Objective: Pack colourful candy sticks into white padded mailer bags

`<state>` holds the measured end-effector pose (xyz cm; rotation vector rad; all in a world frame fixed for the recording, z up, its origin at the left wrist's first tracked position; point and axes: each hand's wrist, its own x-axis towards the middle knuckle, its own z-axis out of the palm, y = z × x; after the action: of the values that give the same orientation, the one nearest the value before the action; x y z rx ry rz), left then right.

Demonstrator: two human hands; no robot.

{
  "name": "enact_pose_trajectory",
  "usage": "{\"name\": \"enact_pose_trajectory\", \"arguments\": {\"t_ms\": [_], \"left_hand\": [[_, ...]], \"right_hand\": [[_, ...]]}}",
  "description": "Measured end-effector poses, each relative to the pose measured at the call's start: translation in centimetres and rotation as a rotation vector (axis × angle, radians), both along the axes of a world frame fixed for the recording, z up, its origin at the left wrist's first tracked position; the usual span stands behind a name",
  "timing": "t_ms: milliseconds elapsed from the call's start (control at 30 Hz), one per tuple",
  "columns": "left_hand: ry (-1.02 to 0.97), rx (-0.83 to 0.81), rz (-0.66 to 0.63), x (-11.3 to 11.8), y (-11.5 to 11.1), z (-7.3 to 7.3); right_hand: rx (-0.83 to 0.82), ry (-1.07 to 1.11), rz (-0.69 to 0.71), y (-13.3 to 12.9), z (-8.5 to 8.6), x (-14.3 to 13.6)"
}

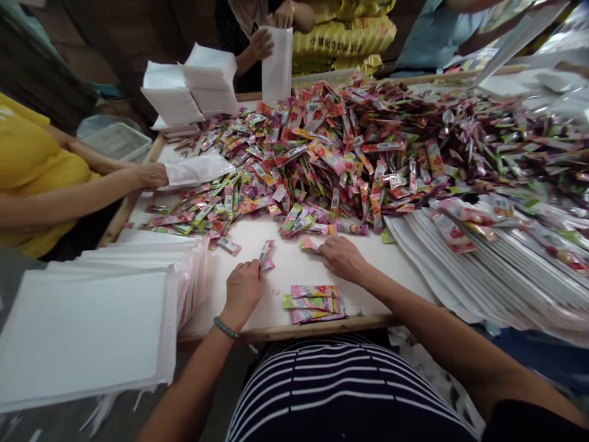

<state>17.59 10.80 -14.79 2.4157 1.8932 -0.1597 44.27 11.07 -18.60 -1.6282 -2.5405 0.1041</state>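
Observation:
My left hand (pixel 243 290) is closed on a small pink candy packet (pixel 267 254), pinched by its lower end just above the white tabletop (pixel 243 233). My right hand (pixel 343 258) grips the end of another packet (pixel 309 246), green and pink, near the front of the pile. Between my arms, close to the table's front edge, several packets (pixel 315 303) lie stacked in a small neat group. Beyond both hands spreads a large heap of colourful packets (pixel 322 153). A single loose packet (pixel 229 246) lies left of my left hand.
White bags (pixel 92 325) are stacked at my left, and fanned bags (pixel 432 258) with packets on top lie at my right. A co-worker in yellow (pixel 32 166) handles a white pouch (pixel 197 169). Another person's hands (pixel 262 44) hold a bag across the table, beside bag stacks (pixel 211 80).

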Motion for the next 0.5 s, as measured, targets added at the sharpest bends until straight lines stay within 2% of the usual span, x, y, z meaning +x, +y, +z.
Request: {"name": "enact_pose_trajectory", "arguments": {"t_ms": [167,333,433,500], "left_hand": [[0.001,0.023,-0.045,-1.0,-0.7,-0.3],[-0.032,0.058,-0.074,-2.0,-0.7,-0.4],[-0.127,0.105,-0.087,-2.6,-1.0,-0.1],[-0.226,0.137,-0.177,-2.1,-1.5,0.0]], "right_hand": [[0.129,0.049,0.128,3.5,2.4,-0.5],[0.054,0.054,0.190,7.5,2.5,-1.6],[0.077,0.165,0.142,7.6,2.5,-1.3],[0.102,0.246,0.102,6.7,2.6,-1.0]]}}
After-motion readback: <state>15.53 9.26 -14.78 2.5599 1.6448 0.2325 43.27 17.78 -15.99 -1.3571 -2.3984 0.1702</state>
